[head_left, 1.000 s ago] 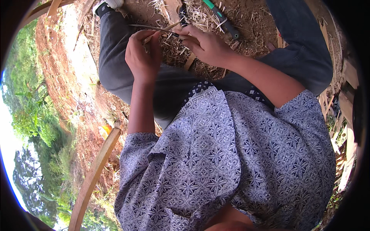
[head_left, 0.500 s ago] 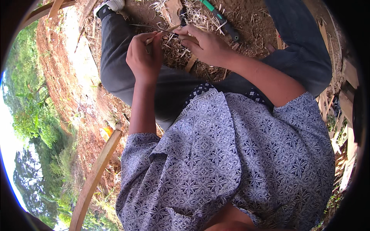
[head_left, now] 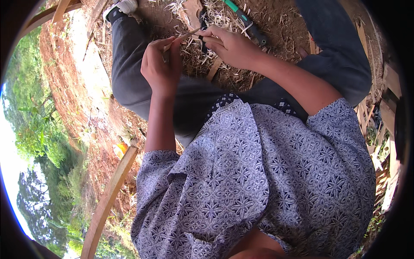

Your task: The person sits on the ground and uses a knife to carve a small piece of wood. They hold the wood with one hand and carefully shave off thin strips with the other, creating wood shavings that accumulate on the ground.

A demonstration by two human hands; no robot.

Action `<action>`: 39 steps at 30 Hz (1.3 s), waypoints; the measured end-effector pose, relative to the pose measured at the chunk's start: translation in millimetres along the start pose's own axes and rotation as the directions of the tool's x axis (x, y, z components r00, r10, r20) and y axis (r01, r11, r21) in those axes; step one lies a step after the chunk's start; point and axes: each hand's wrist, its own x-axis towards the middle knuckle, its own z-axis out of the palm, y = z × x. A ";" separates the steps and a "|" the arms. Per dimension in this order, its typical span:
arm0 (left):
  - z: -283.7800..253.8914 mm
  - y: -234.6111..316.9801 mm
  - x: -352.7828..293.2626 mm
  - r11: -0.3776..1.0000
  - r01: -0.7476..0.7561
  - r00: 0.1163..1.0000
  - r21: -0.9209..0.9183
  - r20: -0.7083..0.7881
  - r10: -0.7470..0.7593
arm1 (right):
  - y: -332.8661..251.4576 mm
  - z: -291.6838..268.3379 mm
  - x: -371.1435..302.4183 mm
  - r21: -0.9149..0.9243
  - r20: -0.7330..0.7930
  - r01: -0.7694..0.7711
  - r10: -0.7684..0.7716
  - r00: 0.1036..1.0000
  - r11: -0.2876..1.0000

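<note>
My left hand (head_left: 161,62) is closed, pinching a thin, pale sliver of wood (head_left: 189,34) whose tip points toward my right hand. My right hand (head_left: 233,46) grips the light handle of a knife (head_left: 214,40), with a dark collar at its front. The knife's blade is hard to make out at this moment. Both hands are close together above my bent legs, just over the ground where shavings lie.
Pale wood shavings (head_left: 217,17) litter the brown soil. Beyond my hands lie a flat wood block (head_left: 192,12) and a tool with a green and black handle (head_left: 243,18). A curved wooden beam (head_left: 108,190) stands at lower left; planks (head_left: 390,114) lie at right.
The knife's long blade, which reached leftward past my left hand, no longer shows clearly. My right hand has shifted slightly; the left hand has barely moved and still pinches the sliver.
</note>
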 end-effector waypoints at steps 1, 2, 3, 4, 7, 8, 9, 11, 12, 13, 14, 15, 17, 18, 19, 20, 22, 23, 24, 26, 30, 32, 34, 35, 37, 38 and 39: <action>0.0 -0.4 0.6 1.000 -0.001 1.000 -0.008 -0.005 0.001 | -12.5 -5.2 -5.6 0.018 0.047 0.022 -0.023 0.999 1.000; -0.6 -0.6 1.2 1.000 -0.004 1.000 0.008 0.003 0.004 | 1.1 -0.4 -7.2 0.030 -0.006 0.086 -0.086 0.996 0.996; -0.9 -0.7 2.1 1.000 -0.009 1.000 0.019 0.012 0.008 | 29.2 7.1 -1.1 -0.001 -0.019 0.028 -0.029 0.999 1.000; 0.5 -0.7 5.6 0.999 -0.019 1.000 0.030 0.015 0.018 | 64.0 13.6 13.3 -0.033 -0.039 -0.025 0.024 0.999 0.999; -1.8 0.0 2.3 0.999 0.018 1.000 0.038 0.008 -0.019 | 32.4 13.9 12.8 -0.026 -0.027 0.022 -0.023 0.999 0.999; -1.7 1.1 3.2 1.000 0.006 1.000 0.029 0.003 -0.006 | 14.5 13.8 1.7 0.047 -0.079 0.151 -0.147 0.986 0.987; -1.4 2.7 6.4 1.000 -0.007 1.000 0.020 -0.003 0.007 | 7.2 14.6 -4.3 0.113 -0.140 0.280 -0.263 0.955 0.953; -5.1 6.4 6.6 1.000 -0.013 1.000 -0.003 0.018 0.013 | 40.2 16.3 3.3 0.028 -0.043 0.066 -0.065 0.997 0.997; -6.2 6.2 5.1 1.000 -0.013 0.999 -0.022 0.034 0.014 | 51.3 9.8 13.0 -0.043 0.018 -0.067 0.068 0.998 0.997; -7.0 5.7 6.1 0.999 -0.013 0.999 -0.040 0.051 0.015 | 60.6 6.9 19.5 -0.119 0.068 -0.196 0.205 0.976 0.973; -7.8 4.6 7.9 0.996 -0.049 0.997 -0.079 0.063 0.054 | 52.9 10.1 19.4 -0.068 0.019 -0.078 0.080 0.997 0.995; -11.5 3.0 5.2 0.990 -0.074 0.993 -0.121 0.085 0.085 | 34.1 9.4 9.6 -0.032 0.030 0.003 -0.002 1.000 0.999; -19.5 -0.1 1.7 0.974 -0.116 0.978 -0.195 0.147 0.146 | -7.4 -8.0 -8.0 0.039 0.026 0.157 -0.158 0.987 0.987; -24.4 -1.3 1.5 0.967 -0.131 0.967 -0.219 0.185 0.173 | 5.3 4.3 -10.4 0.043 0.030 0.171 -0.172 0.985 0.984; -28.3 -1.5 0.8 0.959 -0.146 0.954 -0.243 0.222 0.202 | 20.4 11.8 -9.1 0.013 0.009 0.099 -0.099 0.995 0.995; -30.5 0.5 0.8 0.954 -0.165 0.942 -0.250 0.247 0.227 | 38.0 13.6 -4.6 -0.021 -0.017 0.025 -0.025 1.000 0.999; -31.1 2.3 3.1 0.940 -0.207 0.914 -0.272 0.290 0.285 | 76.5 13.6 7.8 -0.084 -0.057 -0.044 0.039 0.998 0.995; -30.4 1.7 2.2 0.937 -0.206 0.908 -0.282 0.301 0.291 | 68.8 8.3 6.7 -0.086 -0.040 -0.044 0.041 0.998 0.995; -30.7 1.8 1.6 0.936 -0.203 0.904 -0.289 0.313 0.292 | 51.2 -0.1 2.4 -0.086 -0.018 -0.043 0.041 0.999 0.995; -27.9 1.3 2.0 0.931 -0.199 0.901 -0.306 0.317 0.297 | 32.5 -9.2 -7.3 -0.082 0.022 -0.064 0.066 0.998 0.995; -20.2 13.6 -0.7 0.942 -0.145 0.908 -0.303 0.338 0.248 | 54.9 -21.1 -15.1 -0.092 0.050 -0.051 0.056 0.997 0.994; -13.4 20.8 -6.5 0.934 -0.141 0.897 -0.327 0.357 0.260 | 61.5 -29.3 -4.7 -0.135 0.103 -0.063 0.077 0.992 0.989; -9.5 27.1 -9.3 0.913 -0.124 0.879 -0.388 0.383 0.282 | 52.6 -40.6 6.1 -0.204 0.207 -0.142 0.185 0.961 0.969; -7.9 30.8 -10.2 0.904 -0.110 0.872 -0.414 0.396 0.287 | 51.3 -46.1 11.2 -0.205 0.235 -0.136 0.184 0.954 0.969; 0.5 32.6 -10.1 0.864 -0.106 0.838 -0.492 0.424 0.344 | 48.2 -56.6 23.0 -0.207 0.292 -0.127 0.185 0.938 0.970; 3.2 35.9 -8.7 0.838 -0.106 0.826 -0.535 0.422 0.373 | 47.7 -60.7 27.6 -0.255 0.302 -0.142 0.219 0.928 0.956; 7.3 39.1 -8.2 0.810 -0.106 0.814 -0.577 0.417 0.404 | 49.3 -64.8 32.8 -0.275 0.312 -0.145 0.231 0.921 0.950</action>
